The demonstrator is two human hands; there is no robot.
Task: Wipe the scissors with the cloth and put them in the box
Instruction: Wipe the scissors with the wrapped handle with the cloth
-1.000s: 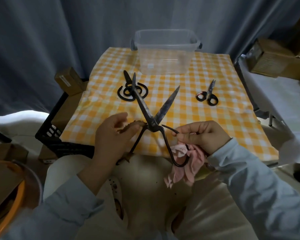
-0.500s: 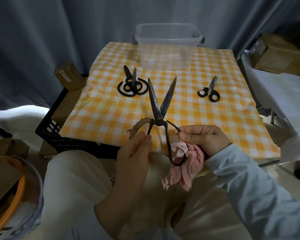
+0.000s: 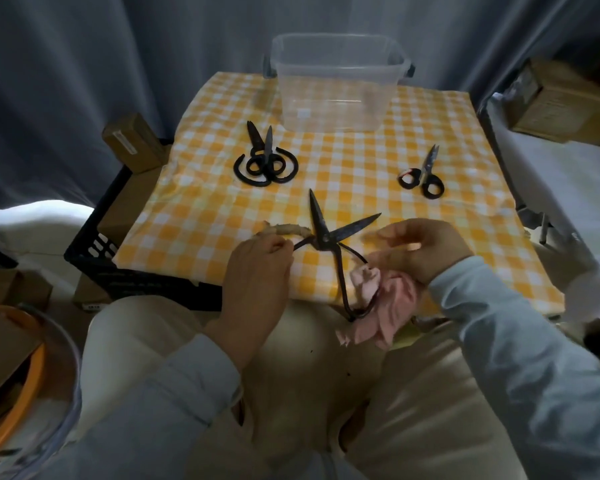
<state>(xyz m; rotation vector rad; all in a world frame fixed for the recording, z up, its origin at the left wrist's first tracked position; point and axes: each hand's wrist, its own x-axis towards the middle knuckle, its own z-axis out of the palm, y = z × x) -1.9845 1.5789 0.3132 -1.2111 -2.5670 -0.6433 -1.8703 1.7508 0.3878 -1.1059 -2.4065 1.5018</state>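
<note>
Large black scissors (image 3: 321, 230) are held open over the near edge of the table, blades pointing up and to the right. My left hand (image 3: 257, 268) grips their left handle, which is wrapped in tan cord. My right hand (image 3: 420, 251) is by the right blade, fingers blurred, with a pink cloth (image 3: 381, 306) bunched under its palm and hanging through the other handle loop. A clear plastic box (image 3: 336, 81) stands empty at the far edge. Two black scissors (image 3: 265, 161) lie stacked at left, a small pair (image 3: 423, 171) at right.
The table carries a yellow-and-white checked cloth (image 3: 326, 181). A black crate (image 3: 118, 271) with cardboard boxes stands to the left, more boxes (image 3: 561, 105) on a white surface at right. An orange-rimmed tub (image 3: 21, 375) is at lower left. My lap lies beneath the hands.
The scissors have come down closer to me and their blades have spread wider. My right hand has moved up from the handle toward the right blade, still with the cloth.
</note>
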